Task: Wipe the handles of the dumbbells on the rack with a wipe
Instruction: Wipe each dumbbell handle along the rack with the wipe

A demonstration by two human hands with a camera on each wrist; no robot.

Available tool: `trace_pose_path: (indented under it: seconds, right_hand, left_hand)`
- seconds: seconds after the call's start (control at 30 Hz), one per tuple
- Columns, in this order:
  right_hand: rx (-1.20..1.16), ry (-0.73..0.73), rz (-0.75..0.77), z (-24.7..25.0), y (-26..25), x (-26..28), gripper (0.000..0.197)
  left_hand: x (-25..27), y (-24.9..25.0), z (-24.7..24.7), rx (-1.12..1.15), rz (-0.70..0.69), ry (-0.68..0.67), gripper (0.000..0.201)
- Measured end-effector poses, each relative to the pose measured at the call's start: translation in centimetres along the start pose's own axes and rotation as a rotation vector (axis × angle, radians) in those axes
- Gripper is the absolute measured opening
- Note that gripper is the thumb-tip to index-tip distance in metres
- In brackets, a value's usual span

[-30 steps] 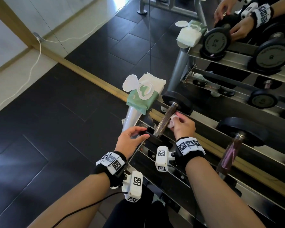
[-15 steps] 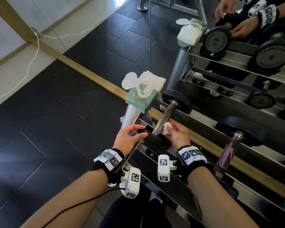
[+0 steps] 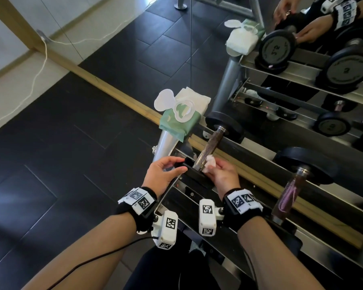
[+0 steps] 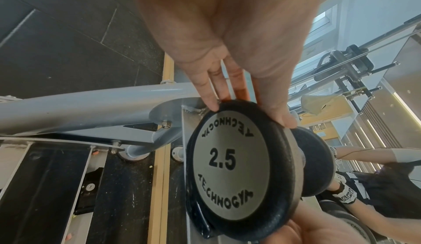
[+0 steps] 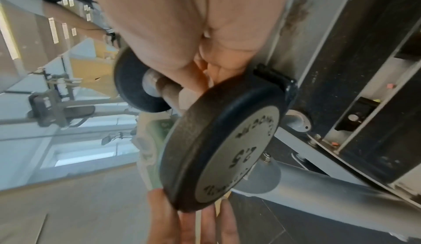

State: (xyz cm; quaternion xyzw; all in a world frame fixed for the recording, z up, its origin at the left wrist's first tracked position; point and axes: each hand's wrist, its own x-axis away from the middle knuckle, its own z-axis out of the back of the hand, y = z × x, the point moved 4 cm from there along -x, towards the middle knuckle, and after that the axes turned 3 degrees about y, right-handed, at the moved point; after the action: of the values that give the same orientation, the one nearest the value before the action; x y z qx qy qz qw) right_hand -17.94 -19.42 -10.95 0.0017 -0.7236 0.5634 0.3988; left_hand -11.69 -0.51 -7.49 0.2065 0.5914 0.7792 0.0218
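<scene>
The small crumpled white wipe [image 3: 210,163] sits against the near end of the knurled metal handle [image 3: 208,149] of the black round-headed dumbbell marked 2.5 [image 4: 230,159], which lies across the top shelf of the grey steel rack [image 3: 199,197] at its left end. The right hand [image 3: 223,174] has its fingers curled round the handle with the wipe pinched beneath them, close to the near weight head. The left hand [image 3: 161,174] grips the rim of that near head, thumb on one side and fingertips [image 4: 210,102] on the other. Just beyond the dumbbell's far head, a green soft pack of wipes with an open white flip lid [image 3: 179,120] rests on the rack's upright post. Further right on the same shelf lies a second dumbbell with a purplish handle [image 3: 289,195], well apart from both hands. A mirror [image 3: 323,70] behind the rack reflects the scene.
</scene>
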Motion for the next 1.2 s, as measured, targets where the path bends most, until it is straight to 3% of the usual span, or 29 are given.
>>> trace_pose_path:
  seconds: [0.17,0.43,0.53,0.67,0.77,0.83,1.0,1.1,1.2]
  right_hand:
    - [-0.07,0.027,-0.032,0.1,-1.2,-0.2,0.028]
    - [-0.062,0.207,0.108,-0.1,-4.1,-1.8,0.036]
    - [0.035,0.172,0.119,-0.2,-2.5,-0.1,0.041]
    - [0.169,0.056,0.112,0.4,-0.8,1.2,0.032]
    - [0.083,0.0,-0.019,1.4,-1.7,0.5,0.026]
    - [0.0,0.014,-0.035,1.8,-2.8,-0.6,0.028]
    - [-0.028,0.122,0.165,0.1,-4.6,-0.9,0.028]
    - [-0.099,0.115,0.074,-0.2,-2.5,0.9,0.033]
    - [0.038,0.054,0.044,0.3,-1.0,2.0,0.034]
  left_hand:
    - [0.1,0.1,-0.1,-0.003,-0.002,-0.006,0.023]
    - [0.2,-0.1,-0.2,-0.022,0.01,0.006,0.022]
    - [0.2,0.1,-0.2,-0.009,-0.008,-0.001,0.023]
    - [0.2,0.1,-0.2,0.003,-0.017,-0.01,0.023]
    - [0.3,0.1,-0.2,-0.007,-0.015,-0.001,0.024]
    - [0.4,0.2,-0.2,-0.01,-0.017,0.003,0.023]
    - [0.5,0.4,-0.3,-0.003,-0.023,0.008,0.023]
    - [0.4,0.4,-0.2,0.02,-0.025,0.008,0.024]
    - [0.5,0.2,-0.2,0.037,-0.032,-0.002,0.024]
